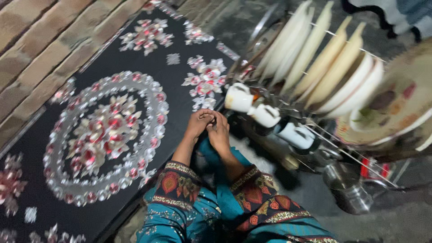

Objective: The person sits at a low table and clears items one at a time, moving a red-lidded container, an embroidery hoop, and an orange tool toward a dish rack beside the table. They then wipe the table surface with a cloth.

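Patterned sleeves (180, 184) lie nearest. Beyond them the left hand (198, 123) and right hand (219, 132) press together, fingers (208, 119) curled shut against each other, holding nothing visible. Just beyond hang white cups (238, 98); farther, plates (324, 63) stand in a rack (351, 155).

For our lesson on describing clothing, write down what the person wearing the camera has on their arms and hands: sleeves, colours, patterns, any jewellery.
Both arms wear teal fabric sleeves ending in broad dark cuffs with red-orange leaf motifs and pale patterned borders: the left sleeve and the right sleeve. The left hand and right hand are bare; no rings or bracelets are discernible in the blurred picture.
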